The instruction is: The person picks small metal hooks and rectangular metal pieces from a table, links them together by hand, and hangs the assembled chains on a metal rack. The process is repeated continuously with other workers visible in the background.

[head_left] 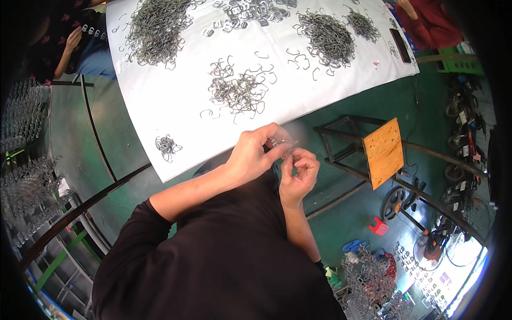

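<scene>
Close to the table's near edge, my left hand [252, 154] is curled, with small shiny metal pieces [274, 142] showing between its thumb and fingers. My right hand [300, 176] touches or nearly touches it, thumb and fingertips pinched together. What sits in that pinch is too small and blurred to make out. Beyond my hands, a loose pile of bent metal wire hooks [238, 93] lies on the white-covered table [181, 106]. A smaller cluster of hooks [167, 146] rests near the table's left corner.
Larger hook piles [154, 34] [326, 40] and flat metal buckles [250, 12] cover the far table. A dark phone-like object [400, 45] lies at right. A wooden-topped stool [383, 153] stands right of me. Co-workers' hands [73, 40] and a red sleeve [437, 24] appear at the far sides.
</scene>
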A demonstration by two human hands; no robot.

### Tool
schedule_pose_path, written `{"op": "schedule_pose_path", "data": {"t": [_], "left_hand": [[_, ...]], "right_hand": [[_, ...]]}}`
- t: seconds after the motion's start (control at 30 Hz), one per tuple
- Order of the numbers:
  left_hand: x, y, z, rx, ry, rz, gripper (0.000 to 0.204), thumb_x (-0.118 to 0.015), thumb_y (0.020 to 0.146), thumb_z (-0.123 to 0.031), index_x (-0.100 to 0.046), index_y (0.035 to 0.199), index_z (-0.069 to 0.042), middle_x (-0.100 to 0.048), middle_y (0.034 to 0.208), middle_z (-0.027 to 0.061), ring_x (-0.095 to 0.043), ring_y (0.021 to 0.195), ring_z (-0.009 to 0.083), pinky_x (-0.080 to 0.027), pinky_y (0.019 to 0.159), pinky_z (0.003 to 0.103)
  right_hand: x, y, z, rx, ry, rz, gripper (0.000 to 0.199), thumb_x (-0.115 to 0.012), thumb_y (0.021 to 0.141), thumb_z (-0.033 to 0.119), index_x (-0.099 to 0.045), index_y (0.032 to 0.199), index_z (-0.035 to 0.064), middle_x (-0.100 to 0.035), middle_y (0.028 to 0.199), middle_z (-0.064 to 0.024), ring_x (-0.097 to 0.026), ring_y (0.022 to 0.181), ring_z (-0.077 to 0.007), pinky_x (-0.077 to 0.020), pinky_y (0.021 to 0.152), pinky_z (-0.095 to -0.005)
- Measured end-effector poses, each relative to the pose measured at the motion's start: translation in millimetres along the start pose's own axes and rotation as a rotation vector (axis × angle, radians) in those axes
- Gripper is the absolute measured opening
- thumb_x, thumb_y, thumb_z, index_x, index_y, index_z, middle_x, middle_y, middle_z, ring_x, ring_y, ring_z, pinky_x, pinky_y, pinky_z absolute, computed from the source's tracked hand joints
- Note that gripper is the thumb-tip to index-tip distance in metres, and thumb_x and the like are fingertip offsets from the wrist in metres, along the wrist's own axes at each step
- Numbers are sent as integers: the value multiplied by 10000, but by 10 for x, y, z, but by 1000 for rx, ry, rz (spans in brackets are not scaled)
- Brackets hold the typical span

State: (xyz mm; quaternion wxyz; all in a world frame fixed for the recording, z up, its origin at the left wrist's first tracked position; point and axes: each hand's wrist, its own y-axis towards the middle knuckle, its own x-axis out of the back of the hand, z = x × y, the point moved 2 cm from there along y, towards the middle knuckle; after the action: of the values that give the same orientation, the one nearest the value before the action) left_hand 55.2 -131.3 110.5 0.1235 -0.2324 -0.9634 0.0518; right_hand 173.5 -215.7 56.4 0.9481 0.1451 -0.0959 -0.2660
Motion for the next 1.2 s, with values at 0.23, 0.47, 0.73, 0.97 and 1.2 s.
{"op": "schedule_pose_path", "data": {"t": [0.23,0.47,0.73,0.97,1.2], "left_hand": [[-25,-70,62,-264,28,-113,137,-686,805,28,-659,935,-7,-671,914,75,-625,730,152,-517,660,274],[-14,-121,159,-259,-1,-129,144,-679,810,21,-642,938,-32,-631,883,82,-640,769,222,-524,644,308],[-13,-211,229,-173,-13,-162,141,-682,799,53,-645,923,-2,-657,921,92,-644,828,217,-519,722,304],[-51,-239,354,-159,-52,-158,138,-659,827,31,-630,954,-16,-641,934,91,-644,815,227,-520,705,309],[-86,-131,424,-223,-67,-156,168,-645,819,42,-613,971,-23,-620,879,111,-655,735,229,-533,637,315]], "right_hand": [[-3,10,-3,51,-119,63,277,-648,792,-138,-459,897,34,-602,958,-124,-620,833,-193,-536,711,-300],[-147,862,-459,-32,-212,360,134,-618,896,39,-571,1017,9,-606,931,-90,-611,778,-185,-488,653,-278],[-1503,1824,-1242,367,-841,973,123,-678,844,204,-650,855,84,-618,862,-84,-628,817,-305,-492,710,-416],[-1204,1744,-1081,94,-388,824,104,-597,892,129,-599,948,41,-614,860,-85,-585,714,-229,-465,656,-346],[-3,886,85,-473,228,306,178,-633,885,-19,-492,993,6,-602,873,-98,-631,729,-147,-516,590,-244]]}}
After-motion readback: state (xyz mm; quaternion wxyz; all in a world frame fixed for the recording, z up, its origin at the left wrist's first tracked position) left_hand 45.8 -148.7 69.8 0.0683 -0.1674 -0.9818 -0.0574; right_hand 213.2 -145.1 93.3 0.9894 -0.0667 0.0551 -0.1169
